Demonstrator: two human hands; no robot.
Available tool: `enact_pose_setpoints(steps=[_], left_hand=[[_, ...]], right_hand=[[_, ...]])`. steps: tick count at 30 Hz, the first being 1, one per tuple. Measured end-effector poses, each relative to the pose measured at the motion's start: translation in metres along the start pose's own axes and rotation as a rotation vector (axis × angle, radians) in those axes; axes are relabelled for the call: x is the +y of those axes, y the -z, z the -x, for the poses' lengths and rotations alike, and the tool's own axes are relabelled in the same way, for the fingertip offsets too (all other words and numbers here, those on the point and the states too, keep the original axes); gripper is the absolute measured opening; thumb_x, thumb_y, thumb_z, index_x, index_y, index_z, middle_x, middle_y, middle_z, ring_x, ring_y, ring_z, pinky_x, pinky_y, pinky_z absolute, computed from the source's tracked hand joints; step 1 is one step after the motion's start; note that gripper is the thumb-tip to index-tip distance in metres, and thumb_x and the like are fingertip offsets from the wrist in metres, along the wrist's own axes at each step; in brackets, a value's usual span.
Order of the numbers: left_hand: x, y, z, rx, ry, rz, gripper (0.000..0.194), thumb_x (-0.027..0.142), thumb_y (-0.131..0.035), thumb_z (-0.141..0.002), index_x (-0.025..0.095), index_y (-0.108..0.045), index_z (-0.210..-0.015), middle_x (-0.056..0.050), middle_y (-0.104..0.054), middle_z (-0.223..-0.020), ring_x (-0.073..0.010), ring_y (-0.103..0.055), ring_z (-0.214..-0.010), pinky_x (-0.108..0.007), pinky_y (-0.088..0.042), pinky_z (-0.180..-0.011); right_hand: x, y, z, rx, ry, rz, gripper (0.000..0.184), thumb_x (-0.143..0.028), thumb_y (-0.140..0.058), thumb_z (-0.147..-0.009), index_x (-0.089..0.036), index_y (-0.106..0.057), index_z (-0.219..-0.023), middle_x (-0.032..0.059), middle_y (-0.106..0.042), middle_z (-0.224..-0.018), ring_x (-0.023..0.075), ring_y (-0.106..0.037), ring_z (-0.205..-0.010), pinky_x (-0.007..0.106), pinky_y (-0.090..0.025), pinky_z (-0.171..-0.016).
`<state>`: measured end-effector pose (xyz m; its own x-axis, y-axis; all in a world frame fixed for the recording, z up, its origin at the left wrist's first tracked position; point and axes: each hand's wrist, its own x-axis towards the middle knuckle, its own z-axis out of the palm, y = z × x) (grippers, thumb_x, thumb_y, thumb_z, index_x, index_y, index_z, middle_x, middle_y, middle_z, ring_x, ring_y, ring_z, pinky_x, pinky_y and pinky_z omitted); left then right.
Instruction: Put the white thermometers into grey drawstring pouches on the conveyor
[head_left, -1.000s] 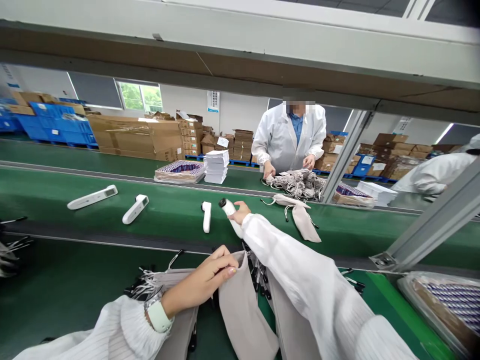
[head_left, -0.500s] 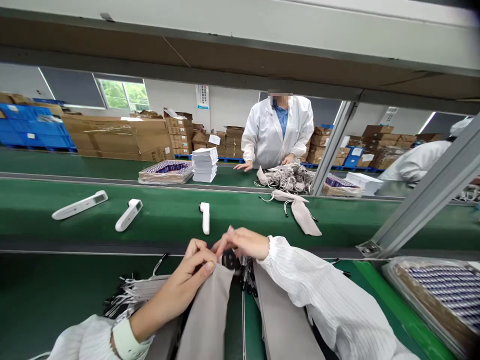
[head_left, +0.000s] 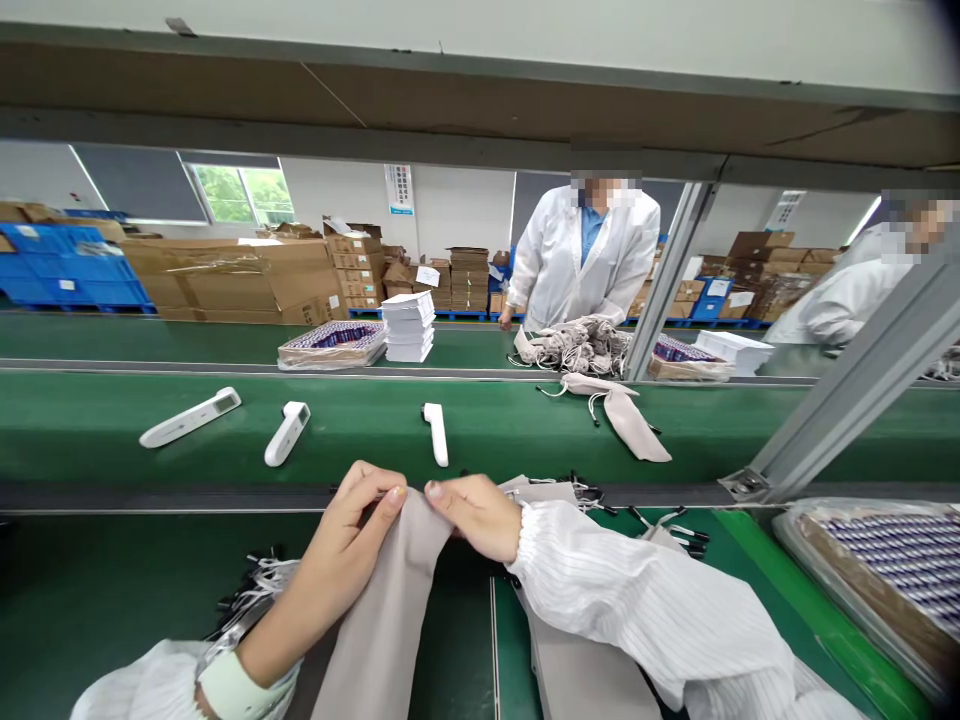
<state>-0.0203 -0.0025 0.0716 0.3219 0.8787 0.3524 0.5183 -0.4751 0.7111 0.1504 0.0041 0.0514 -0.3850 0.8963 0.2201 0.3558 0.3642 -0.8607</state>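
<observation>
My left hand point(head_left: 352, 540) and my right hand point(head_left: 474, 513) both pinch the top edge of a beige drawstring pouch point(head_left: 390, 620) that hangs down over the green bench. The white thermometer my right hand carried earlier is out of sight, hidden by the pouch or my hands. More beige pouches point(head_left: 577, 670) with black cords lie under my right sleeve. On the green conveyor belt point(head_left: 525, 425) beyond lie three white thermometers: a small one point(head_left: 435, 433) nearest my hands, another point(head_left: 286, 433) left of it, and a long one point(head_left: 190, 417) further left.
A filled beige pouch point(head_left: 626, 415) lies on the belt to the right. A person in a white coat point(head_left: 581, 260) stands opposite by a heap of pouches point(head_left: 577, 345). White booklets point(head_left: 409, 325) and shrink-wrapped trays point(head_left: 334, 345) sit on the far bench; another tray point(head_left: 892, 570) at my right. A slanted metal post point(head_left: 847, 400) crosses right.
My right hand took a white thermometer off the belt, brought it back to the pouch held by my left hand, and now both hands grip the pouch mouth with the thermometer out of sight.
</observation>
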Motion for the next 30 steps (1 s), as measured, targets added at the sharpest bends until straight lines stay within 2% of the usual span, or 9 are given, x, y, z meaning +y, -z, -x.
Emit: enact_pose_setpoints(steps=[5,10,12,16,18,21,25,27,30], left_hand=[[0.014,0.015,0.001,-0.36,0.238,-0.008,0.031,0.046,-0.039,-0.081,0.019,-0.04,-0.064,0.006,-0.024,-0.051,-0.0094,-0.024,-0.045,-0.02,-0.02,-0.043],[0.03,0.021,0.014,-0.488,0.236,0.291,0.043,0.051,-0.034,-0.082,0.019,-0.028,-0.054,0.006,-0.019,-0.053,-0.0084,-0.017,-0.046,-0.02,-0.018,-0.042],[0.031,0.021,0.018,-0.393,0.225,0.324,0.041,0.051,-0.034,-0.083,0.019,-0.034,-0.057,0.005,-0.022,-0.054,-0.0087,-0.02,-0.047,-0.02,-0.021,-0.043],[0.037,0.018,0.015,-0.232,0.166,0.258,0.038,0.049,-0.031,-0.084,0.019,-0.047,-0.067,0.005,-0.026,-0.052,-0.0091,-0.026,-0.046,-0.02,-0.024,-0.042],[0.045,0.016,0.01,-0.18,0.083,0.172,0.04,0.048,-0.029,-0.085,0.019,-0.048,-0.064,0.005,-0.029,-0.051,-0.0094,-0.03,-0.045,-0.02,-0.027,-0.042],[0.061,0.005,0.007,-0.068,-0.125,-0.061,0.033,0.042,-0.032,-0.086,0.019,-0.053,-0.074,0.0,-0.046,-0.066,-0.0124,-0.047,-0.056,-0.023,-0.04,-0.052],[0.069,-0.03,0.013,0.134,-0.277,-0.436,0.047,0.038,-0.04,-0.083,0.017,-0.034,-0.125,-0.015,-0.033,-0.127,-0.0241,-0.052,-0.095,-0.034,-0.046,-0.075],[0.069,-0.051,0.018,-0.025,-0.438,-0.538,0.052,0.036,-0.039,-0.085,0.018,-0.025,-0.132,-0.013,-0.023,-0.138,-0.0291,-0.041,-0.114,-0.04,-0.041,-0.087],[0.067,-0.077,0.022,-0.516,-0.678,-0.528,0.051,0.041,-0.037,-0.086,0.023,-0.027,-0.132,-0.007,-0.026,-0.139,-0.0292,-0.025,-0.125,-0.045,-0.032,-0.097]], right_hand=[[0.029,0.05,-0.016,0.487,0.003,0.359,0.026,-0.039,-0.042,-0.081,-0.019,-0.058,-0.077,0.0003,-0.054,-0.062,0.0106,-0.048,-0.058,0.021,-0.035,-0.062],[0.053,0.09,-0.028,0.633,-0.135,0.425,0.028,-0.036,-0.037,-0.084,-0.018,-0.057,-0.076,0.0005,-0.052,-0.058,0.0115,-0.049,-0.055,0.022,-0.036,-0.061],[0.044,0.079,-0.025,0.438,-0.126,0.199,0.03,-0.043,-0.041,-0.08,-0.017,-0.056,-0.082,-0.0006,-0.052,-0.059,0.0113,-0.052,-0.057,0.022,-0.039,-0.06],[0.013,0.018,-0.008,-0.308,0.015,-0.334,0.065,-0.033,-0.075,-0.046,-0.021,-0.051,-0.105,-0.0013,-0.059,-0.08,0.0133,-0.056,-0.078,0.023,-0.042,-0.069],[0.001,-0.009,-0.004,-0.379,0.075,-0.461,0.06,-0.028,-0.077,-0.04,-0.02,-0.055,-0.095,-0.0019,-0.059,-0.08,0.0132,-0.056,-0.078,0.024,-0.042,-0.071],[-0.007,-0.008,-0.012,-0.044,0.077,-0.645,0.05,-0.026,-0.073,-0.046,-0.019,-0.052,-0.092,-0.0028,-0.056,-0.075,0.0122,-0.055,-0.07,0.026,-0.044,-0.069],[0.006,0.072,-0.029,0.872,0.057,-0.439,0.056,-0.024,-0.063,-0.057,-0.019,-0.038,-0.107,0.0043,-0.053,-0.098,0.0134,-0.054,-0.083,0.025,-0.043,-0.076],[0.022,0.116,-0.029,1.117,-0.067,-0.148,0.061,-0.027,-0.058,-0.063,-0.018,-0.029,-0.115,0.0093,-0.05,-0.109,0.0159,-0.052,-0.093,0.026,-0.04,-0.081],[0.059,0.152,-0.021,1.025,-0.456,0.324,0.06,-0.029,-0.051,-0.071,-0.017,-0.023,-0.122,0.012,-0.05,-0.111,0.0203,-0.051,-0.097,0.028,-0.038,-0.081]])
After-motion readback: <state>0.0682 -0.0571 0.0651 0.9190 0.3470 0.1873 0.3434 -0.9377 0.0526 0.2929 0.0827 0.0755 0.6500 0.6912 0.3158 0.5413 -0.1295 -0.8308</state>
